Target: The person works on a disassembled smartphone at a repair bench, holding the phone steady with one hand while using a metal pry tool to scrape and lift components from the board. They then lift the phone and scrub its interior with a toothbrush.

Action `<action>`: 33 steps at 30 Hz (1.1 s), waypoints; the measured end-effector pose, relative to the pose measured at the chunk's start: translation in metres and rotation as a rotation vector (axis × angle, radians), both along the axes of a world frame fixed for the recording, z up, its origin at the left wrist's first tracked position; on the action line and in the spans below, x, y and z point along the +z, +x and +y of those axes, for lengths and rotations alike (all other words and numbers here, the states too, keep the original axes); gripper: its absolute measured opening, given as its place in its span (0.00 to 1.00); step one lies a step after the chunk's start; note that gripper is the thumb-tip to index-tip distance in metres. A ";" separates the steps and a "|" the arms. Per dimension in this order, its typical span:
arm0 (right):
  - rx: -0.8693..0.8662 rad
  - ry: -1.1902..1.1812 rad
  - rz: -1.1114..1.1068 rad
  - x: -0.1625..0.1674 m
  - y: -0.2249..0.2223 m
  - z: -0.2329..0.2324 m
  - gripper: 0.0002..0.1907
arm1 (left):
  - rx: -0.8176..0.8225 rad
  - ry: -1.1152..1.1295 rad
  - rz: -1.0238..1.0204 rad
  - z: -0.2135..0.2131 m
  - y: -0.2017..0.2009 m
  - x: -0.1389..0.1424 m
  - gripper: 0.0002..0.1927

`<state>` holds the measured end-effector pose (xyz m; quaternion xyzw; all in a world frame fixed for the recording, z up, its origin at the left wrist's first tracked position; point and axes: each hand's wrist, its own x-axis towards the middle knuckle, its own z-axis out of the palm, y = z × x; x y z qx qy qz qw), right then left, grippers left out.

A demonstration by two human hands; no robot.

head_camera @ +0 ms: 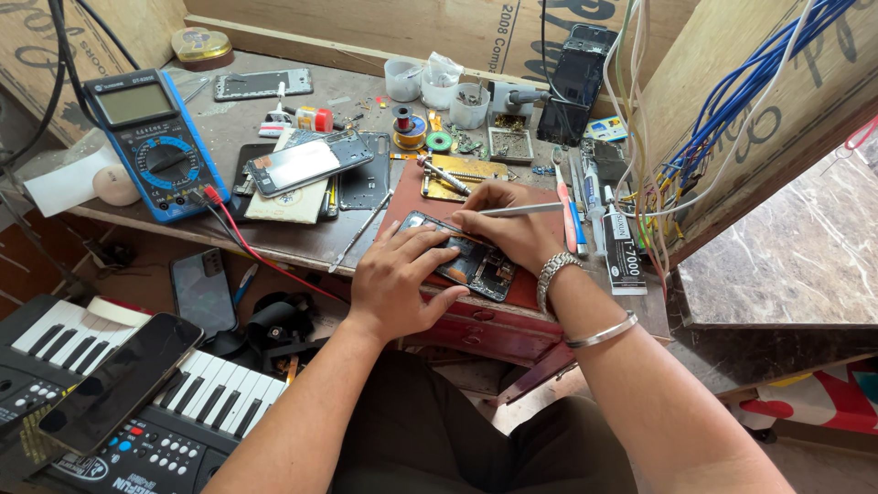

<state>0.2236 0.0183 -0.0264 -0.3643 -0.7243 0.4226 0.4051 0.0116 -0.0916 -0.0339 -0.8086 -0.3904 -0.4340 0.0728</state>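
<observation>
Wooden and heavily scuffed, the grey-brown workbench (274, 240) carried all the work and was backed by plywood panels (421, 23). Below its left edge sat a black electronic keyboard with white keys (197, 393), and a dark smartphone (114, 382) lay face up across those keys. On the bench at far left leaned a blue-cased digital multimeter with a grey display (154, 139); its red and black probe leads (240, 240) ran down over the bench edge. A bundle of blue and white wires (732, 91) hung down the right-hand panel.

Near the middle lay a dark red rectangular work mat (416, 197), and on it rested the opened smartphone with its internal boards exposed (466, 261), just in front of the person. The left hand (402, 274) was spread flat, fingers pressing down on the phone's near-left part. The right hand (512, 229), wearing a metal-link wristwatch (554, 273), was closed around a slim silver metal tool (517, 209), which lay almost level above the phone's far edge; its working tip was hidden by the fingers. A black-and-white tube of adhesive (624, 252) lay just right of that hand.
</observation>
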 end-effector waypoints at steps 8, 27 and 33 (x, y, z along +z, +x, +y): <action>-0.033 -0.159 0.080 0.004 -0.001 -0.002 0.10 | -0.005 -0.005 0.006 0.001 0.000 0.000 0.24; 0.030 -0.043 0.033 -0.007 0.004 0.005 0.07 | -0.005 -0.001 0.003 0.002 0.000 -0.001 0.24; 0.018 -0.059 0.036 -0.011 0.001 0.007 0.07 | -0.004 -0.009 -0.012 0.001 0.001 -0.001 0.24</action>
